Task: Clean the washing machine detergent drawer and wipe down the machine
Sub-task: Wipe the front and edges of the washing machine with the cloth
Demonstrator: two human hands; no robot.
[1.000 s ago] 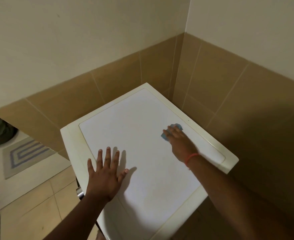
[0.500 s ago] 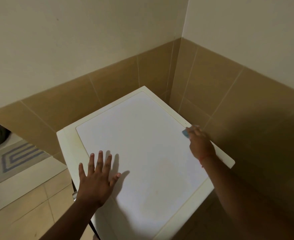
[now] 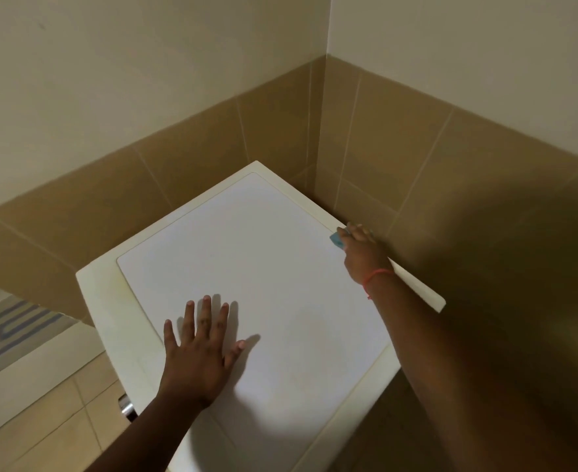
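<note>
The right hand (image 3: 360,253) has slid the blue cloth (image 3: 336,240) from the middle of the washing machine (image 3: 263,267) top out to its right edge by the tiled wall (image 3: 417,158), fingers curled over the cloth. The left hand (image 3: 199,352) stays flat near the front, fingers spread. No writing shows. A striped mat (image 3: 4,330) lies on the floor at left.

Striped mat (image 3: 6,330), tan wall tiles (image 3: 400,141)
</note>
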